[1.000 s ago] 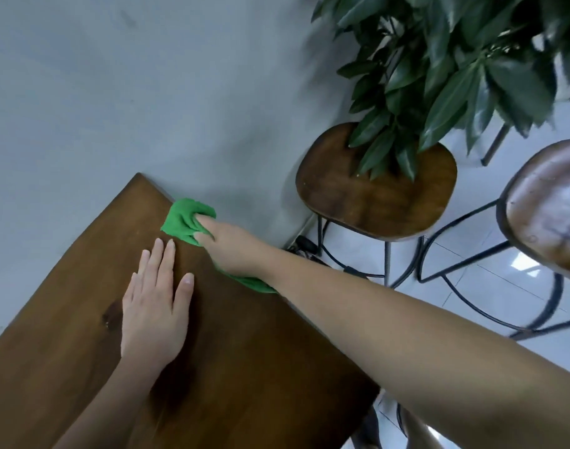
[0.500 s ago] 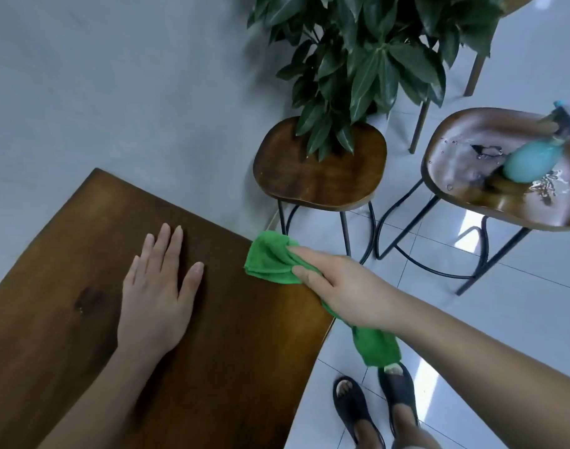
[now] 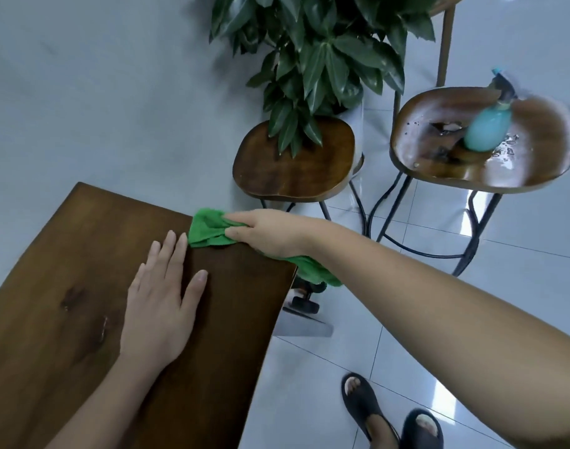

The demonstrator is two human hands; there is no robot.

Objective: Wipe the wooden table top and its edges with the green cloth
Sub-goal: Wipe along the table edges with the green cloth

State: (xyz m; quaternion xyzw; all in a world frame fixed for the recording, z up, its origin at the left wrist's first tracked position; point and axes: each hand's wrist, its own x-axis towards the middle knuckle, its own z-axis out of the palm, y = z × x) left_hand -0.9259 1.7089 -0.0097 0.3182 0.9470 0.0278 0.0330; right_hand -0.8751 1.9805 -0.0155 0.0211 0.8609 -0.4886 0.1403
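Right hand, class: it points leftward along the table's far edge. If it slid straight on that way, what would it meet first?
Probably nothing but bare table top: the right hand, pushing the green cloth, passes just beyond the left hand's fingertips, though depth is unclear.

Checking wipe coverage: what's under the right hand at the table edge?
The green cloth, bunched under the right hand on the wooden table, its tail hanging off the edge. The wood beneath cloth and hand is covered.

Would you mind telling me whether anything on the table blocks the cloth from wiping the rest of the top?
Only the left hand, lying flat on the table beside the cloth that the right hand presses at the far edge. The rest of the top shows nothing else.
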